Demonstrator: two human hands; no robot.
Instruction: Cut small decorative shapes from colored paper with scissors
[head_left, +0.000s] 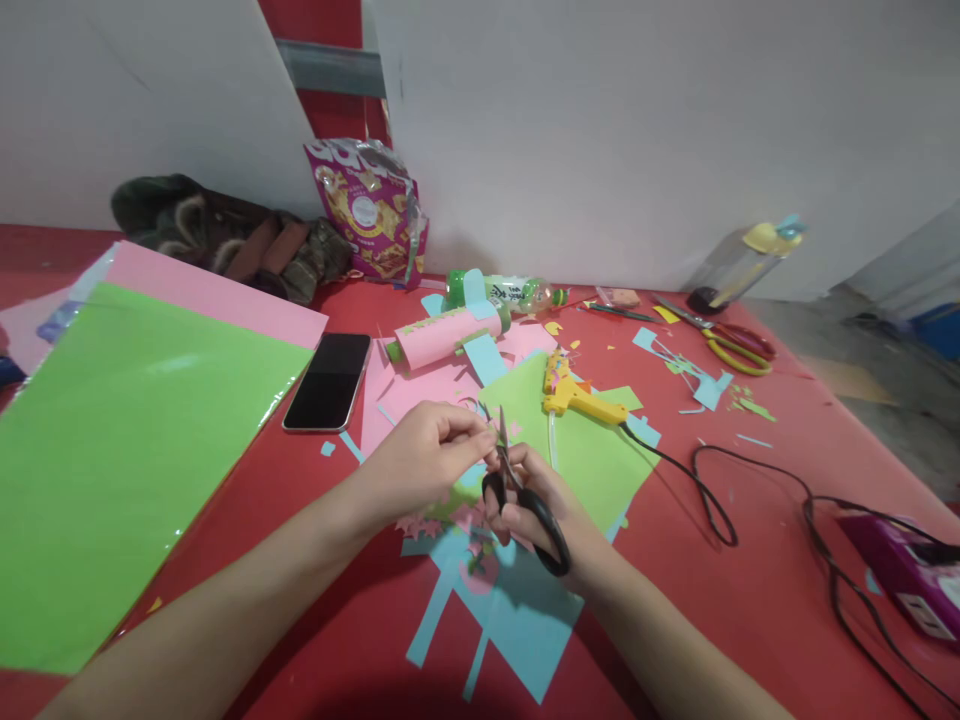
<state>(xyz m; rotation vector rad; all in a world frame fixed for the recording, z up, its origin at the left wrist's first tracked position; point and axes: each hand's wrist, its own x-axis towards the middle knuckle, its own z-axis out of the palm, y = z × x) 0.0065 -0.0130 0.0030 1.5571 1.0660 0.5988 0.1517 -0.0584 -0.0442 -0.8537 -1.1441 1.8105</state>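
My right hand [551, 490] has its fingers through the black handles of a small pair of scissors [553, 545]. The blades point away from me and stand slightly apart. Close beside them my left hand [424, 450] is closed in a pinch, its fingertips near the blades; what it pinches is too small to make out. Beneath both hands lie blue paper [536, 640], green paper [592, 480] and pink paper [382, 395]. Several small pink paper stars [420, 524] are heaped below my left hand. A yellow glue gun [592, 403] rests on the green sheet.
A phone [328, 382] and plastic-covered green sheets [150, 440] lie left. Behind are a pink paper-wrapped roll [446, 337], a green-labelled bottle [510, 293] and a snack bag [371, 215]. Larger scissors [731, 345], a black cord [720, 450] and a purple power strip [900, 570] are right.
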